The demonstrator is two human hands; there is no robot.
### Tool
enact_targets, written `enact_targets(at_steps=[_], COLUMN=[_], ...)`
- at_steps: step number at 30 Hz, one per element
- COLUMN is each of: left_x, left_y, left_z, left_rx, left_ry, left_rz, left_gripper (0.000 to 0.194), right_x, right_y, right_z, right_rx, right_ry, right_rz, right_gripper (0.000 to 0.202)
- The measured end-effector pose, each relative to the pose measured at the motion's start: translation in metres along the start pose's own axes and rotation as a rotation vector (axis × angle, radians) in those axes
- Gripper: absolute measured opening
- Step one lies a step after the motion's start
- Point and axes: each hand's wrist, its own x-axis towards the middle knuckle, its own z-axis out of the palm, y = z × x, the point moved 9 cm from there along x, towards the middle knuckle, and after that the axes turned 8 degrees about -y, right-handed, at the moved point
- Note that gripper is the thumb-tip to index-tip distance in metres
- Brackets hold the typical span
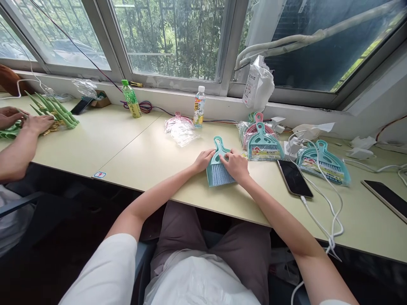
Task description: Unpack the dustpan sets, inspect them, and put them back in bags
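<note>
In front of me on the table lies a teal mini dustpan [209, 177] with a small hand brush [220, 174] nested in it, pale blue bristles toward me and looped handles pointing away. My left hand [204, 160] grips the dustpan's left edge, fingers bent around it. My right hand [237, 165] rests over the right side, its fingers bent onto the brush head; the palm hides that edge. Just right of my hands are bagged teal and pink dustpan sets [263, 144], and another packed teal set [324, 163] lies farther right.
Behind my hands lie a pink dustpan set [178, 120] and clear plastic wrapping [182, 134], beside a drink bottle [199, 108]. A green bottle [131, 101] stands farther left. Phone [294, 178] and white cables [333, 212] lie right. A co-worker's hands [33, 123] handle green pieces at left.
</note>
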Motion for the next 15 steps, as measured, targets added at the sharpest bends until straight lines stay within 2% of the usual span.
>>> enact_targets(at_steps=[5,10,12,15], left_x=[0.000,0.008,0.014,0.019], left_y=[0.009,-0.004,-0.016,-0.042], left_z=[0.002,0.007,-0.005,-0.040], left_rx=[0.040,-0.006,-0.043,-0.176], left_ry=[-0.026,-0.068,0.006,0.189], left_rz=[0.038,-0.006,-0.038,-0.110], left_gripper=[0.038,0.034,0.029,0.023], right_x=[0.003,0.011,0.015,0.020], right_y=[0.011,0.021,0.020,0.023], right_z=[0.001,0.005,-0.001,-0.023], right_rx=[0.135,0.334,0.460,0.564], right_ry=[-0.003,-0.002,0.004,0.029], right_rz=[0.050,0.049,0.003,-0.095], right_gripper=[0.037,0.041,0.046,0.052])
